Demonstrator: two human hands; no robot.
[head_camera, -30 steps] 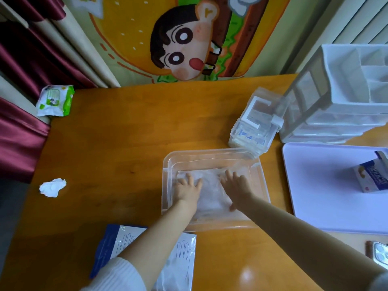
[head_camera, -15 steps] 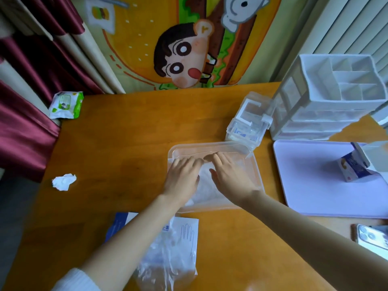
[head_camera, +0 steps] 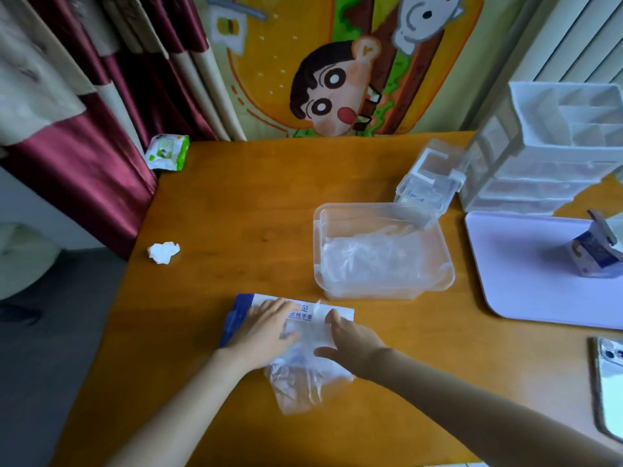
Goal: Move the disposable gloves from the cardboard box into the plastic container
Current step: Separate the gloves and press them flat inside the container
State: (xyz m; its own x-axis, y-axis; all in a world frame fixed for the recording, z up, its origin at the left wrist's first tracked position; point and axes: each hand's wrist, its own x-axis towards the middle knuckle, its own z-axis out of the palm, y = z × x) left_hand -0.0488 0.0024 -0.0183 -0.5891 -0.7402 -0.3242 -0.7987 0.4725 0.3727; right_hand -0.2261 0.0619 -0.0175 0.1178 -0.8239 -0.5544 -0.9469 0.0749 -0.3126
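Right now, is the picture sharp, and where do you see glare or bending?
Head view: the left hand and right hand look softly blurred, as do the gloves between them; head view edges bend the curtain and drawers; the phone reflects bright light.

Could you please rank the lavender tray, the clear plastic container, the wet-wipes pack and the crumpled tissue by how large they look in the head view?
1. lavender tray, partly cut off by the frame edge.
2. plastic container.
3. wet-wipes pack and crumpled tissue: near alike; the pack lies farther off, so unranked.
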